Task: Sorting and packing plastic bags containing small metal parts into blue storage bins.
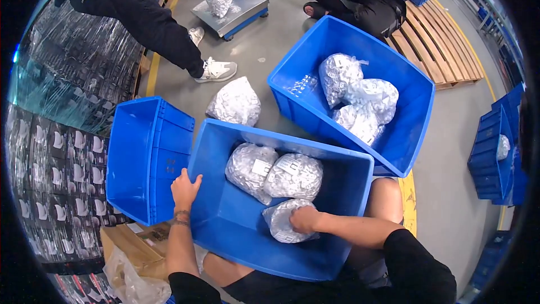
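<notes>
The blue crate (236, 231) in front of me sits tilted toward my lap, its near rim against my legs and its far rim just below a second blue crate (405, 129) that holds four clear bags of small white parts. On my left an empty blue crate (140, 157) stands on its side, touching the left wall of mine, so there is no gap there. Open concrete floor (264, 62) lies beyond, with one loose bag (235, 101) on it.

My left hand (184, 188) rests on the left rim of my crate, fingers spread over the edge, forearm coming straight up from below. My right hand (304, 219) reaches in from the right, wrist bent down, fingers curled and gripping the top of a bag of white parts (281, 222) lying on the crate floor near the front. Two more bags (275, 174) lie side by side, touching, against the far wall, with bare crate floor left of my bag.
</notes>
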The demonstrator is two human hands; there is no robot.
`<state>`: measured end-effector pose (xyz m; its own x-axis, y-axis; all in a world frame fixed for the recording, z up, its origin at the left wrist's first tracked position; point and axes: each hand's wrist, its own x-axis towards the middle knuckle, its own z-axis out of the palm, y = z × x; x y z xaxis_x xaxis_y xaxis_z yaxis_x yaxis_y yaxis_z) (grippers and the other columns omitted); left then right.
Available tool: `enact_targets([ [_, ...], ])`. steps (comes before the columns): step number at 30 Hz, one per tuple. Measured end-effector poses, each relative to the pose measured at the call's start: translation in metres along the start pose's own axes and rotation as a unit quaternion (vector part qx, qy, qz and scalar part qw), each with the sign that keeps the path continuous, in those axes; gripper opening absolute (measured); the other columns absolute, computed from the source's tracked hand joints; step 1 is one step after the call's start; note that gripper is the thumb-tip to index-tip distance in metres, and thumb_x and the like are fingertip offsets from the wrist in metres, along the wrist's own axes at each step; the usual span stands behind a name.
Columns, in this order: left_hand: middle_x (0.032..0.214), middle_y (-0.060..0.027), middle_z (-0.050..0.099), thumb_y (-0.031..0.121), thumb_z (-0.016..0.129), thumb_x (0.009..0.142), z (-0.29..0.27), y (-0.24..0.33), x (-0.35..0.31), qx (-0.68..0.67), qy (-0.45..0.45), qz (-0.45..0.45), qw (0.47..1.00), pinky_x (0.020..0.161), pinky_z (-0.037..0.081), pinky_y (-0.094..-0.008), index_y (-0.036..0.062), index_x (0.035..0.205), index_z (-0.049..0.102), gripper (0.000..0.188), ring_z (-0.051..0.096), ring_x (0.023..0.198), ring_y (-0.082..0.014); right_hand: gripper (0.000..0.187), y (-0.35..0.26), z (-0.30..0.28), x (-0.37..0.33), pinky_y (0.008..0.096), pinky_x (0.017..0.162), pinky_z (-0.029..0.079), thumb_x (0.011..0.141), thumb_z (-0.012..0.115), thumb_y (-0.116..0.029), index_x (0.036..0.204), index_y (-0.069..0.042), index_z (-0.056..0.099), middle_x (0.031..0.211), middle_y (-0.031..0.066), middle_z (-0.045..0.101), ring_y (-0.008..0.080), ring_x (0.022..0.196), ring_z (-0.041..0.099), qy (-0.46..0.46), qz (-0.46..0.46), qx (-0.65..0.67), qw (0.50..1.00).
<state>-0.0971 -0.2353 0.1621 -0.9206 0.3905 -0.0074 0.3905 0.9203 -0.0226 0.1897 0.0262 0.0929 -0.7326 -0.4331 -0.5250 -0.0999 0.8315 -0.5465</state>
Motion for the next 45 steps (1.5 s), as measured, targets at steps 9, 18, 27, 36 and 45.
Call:
enact_targets([
  [9, 0.081, -0.0242, 0.066, 0.042, 0.068, 0.08, -0.003, 0.003, -0.001, -0.013, -0.001, 0.001, 1.0, 0.067, 0.051, -0.05, -0.001, 0.101, 0.056, 0.049, 0.065, 0.076, -0.041, 0.029, 0.0, 0.004, 0.0, 0.0457, 0.072, 0.055, 0.08, 0.055, -0.023, 0.087, 0.002, 0.068, 0.094, 0.023, 0.066, 0.0369, 0.083, 0.067, 0.02, -0.002, -0.006, 1.0],
  [18, 0.081, -0.0246, 0.065, 0.041, 0.067, 0.08, -0.002, 0.001, -0.001, -0.011, -0.002, 0.005, 1.0, 0.066, 0.051, -0.0503, -0.0013, 0.101, 0.055, 0.049, 0.064, 0.075, -0.0416, 0.028, -0.002, 0.001, -0.001, 0.0452, 0.071, 0.055, 0.081, 0.053, -0.021, 0.087, 0.003, 0.068, 0.095, 0.0225, 0.067, 0.0361, 0.084, 0.068, 0.015, -0.003, -0.008, 1.0],
  [27, 0.081, -0.0245, 0.066, 0.042, 0.067, 0.081, -0.002, 0.001, -0.002, -0.014, -0.004, -0.001, 1.0, 0.068, 0.05, -0.0502, -0.0017, 0.103, 0.055, 0.05, 0.064, 0.076, -0.0419, 0.027, -0.002, 0.003, -0.001, 0.0453, 0.072, 0.055, 0.081, 0.052, -0.02, 0.084, 0.002, 0.068, 0.092, 0.0208, 0.067, 0.035, 0.084, 0.067, 0.016, 0.004, -0.004, 1.0],
  [36, 0.08, -0.0238, 0.066, 0.042, 0.066, 0.082, 0.003, -0.001, -0.001, -0.009, -0.028, -0.021, 0.999, 0.069, 0.051, -0.0492, -0.0018, 0.106, 0.055, 0.051, 0.065, 0.077, -0.0409, 0.026, -0.024, -0.182, -0.042, 0.0467, 0.074, 0.052, 0.084, 0.061, -0.029, 0.099, -0.009, 0.064, 0.094, 0.0179, 0.066, 0.0355, 0.085, 0.064, 0.21, -0.094, 0.164, 0.959],
  [45, 0.076, -0.0233, 0.065, 0.042, 0.067, 0.082, 0.01, -0.002, 0.009, -0.043, -0.014, 0.0, 0.999, 0.063, 0.05, -0.0508, -0.0003, 0.102, 0.054, 0.049, 0.063, 0.07, -0.042, 0.034, 0.115, -0.294, 0.199, 0.0401, 0.08, 0.052, 0.081, 0.064, -0.031, 0.101, -0.003, 0.068, 0.093, 0.0175, 0.069, 0.0323, 0.089, 0.066, 0.373, 0.085, 0.076, 0.921],
])
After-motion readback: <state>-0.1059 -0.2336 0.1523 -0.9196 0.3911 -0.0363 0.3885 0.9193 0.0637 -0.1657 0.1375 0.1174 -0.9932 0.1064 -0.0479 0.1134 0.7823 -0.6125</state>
